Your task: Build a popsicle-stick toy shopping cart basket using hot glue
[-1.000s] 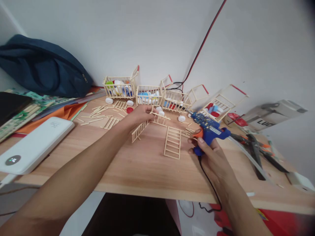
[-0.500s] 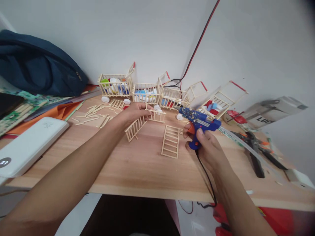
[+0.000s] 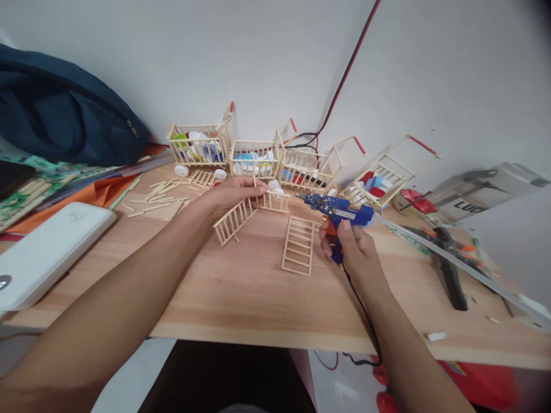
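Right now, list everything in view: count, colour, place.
Carts: four, pale, by wall
Cart contents: many, multicoloured, inside
Flat frame: one, pale, centre
Panels: two, pale, left hand
Sticks: many, pale, left
Glue gun: one, blue, right hand
Power bank: one, white, left
Bag: one, navy, far left
Sheet: one, orange, near bag
Cable: one, red and black, wall
Box: one, grey, far right
Tools: several, dark, right
Table: one, brown, beneath
Left hand: one, holding panels
Right hand: one, holding glue gun

Arms (image 3: 142,287) outstretched; left hand (image 3: 236,194) pinching, right hand (image 3: 359,249) closed, fingers (image 3: 326,245) curled.
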The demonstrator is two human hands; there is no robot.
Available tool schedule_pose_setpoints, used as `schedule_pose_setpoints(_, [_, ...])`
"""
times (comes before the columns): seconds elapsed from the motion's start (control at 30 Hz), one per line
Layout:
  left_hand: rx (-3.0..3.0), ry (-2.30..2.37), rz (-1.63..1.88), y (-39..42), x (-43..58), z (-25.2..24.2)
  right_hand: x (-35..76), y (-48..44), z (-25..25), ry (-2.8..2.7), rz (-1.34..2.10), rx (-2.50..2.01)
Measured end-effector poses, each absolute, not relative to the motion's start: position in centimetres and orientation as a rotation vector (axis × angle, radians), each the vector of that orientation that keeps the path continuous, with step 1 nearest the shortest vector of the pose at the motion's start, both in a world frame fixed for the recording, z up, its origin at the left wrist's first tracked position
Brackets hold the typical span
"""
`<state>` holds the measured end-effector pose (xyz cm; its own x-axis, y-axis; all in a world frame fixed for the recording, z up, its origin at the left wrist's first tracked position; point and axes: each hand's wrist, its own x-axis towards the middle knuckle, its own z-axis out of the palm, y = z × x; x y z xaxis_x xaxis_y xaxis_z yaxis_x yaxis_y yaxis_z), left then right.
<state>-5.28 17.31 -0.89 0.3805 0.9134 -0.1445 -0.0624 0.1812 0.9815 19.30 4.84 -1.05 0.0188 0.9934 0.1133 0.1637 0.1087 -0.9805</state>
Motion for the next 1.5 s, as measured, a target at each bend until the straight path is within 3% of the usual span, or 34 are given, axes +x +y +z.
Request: schedule_pose_setpoints(1.5, [1.137,0.973,0.891,16.89,-4.88,-0.25,18.56,5.35,-1.42,-1.36,0.963,-1.241])
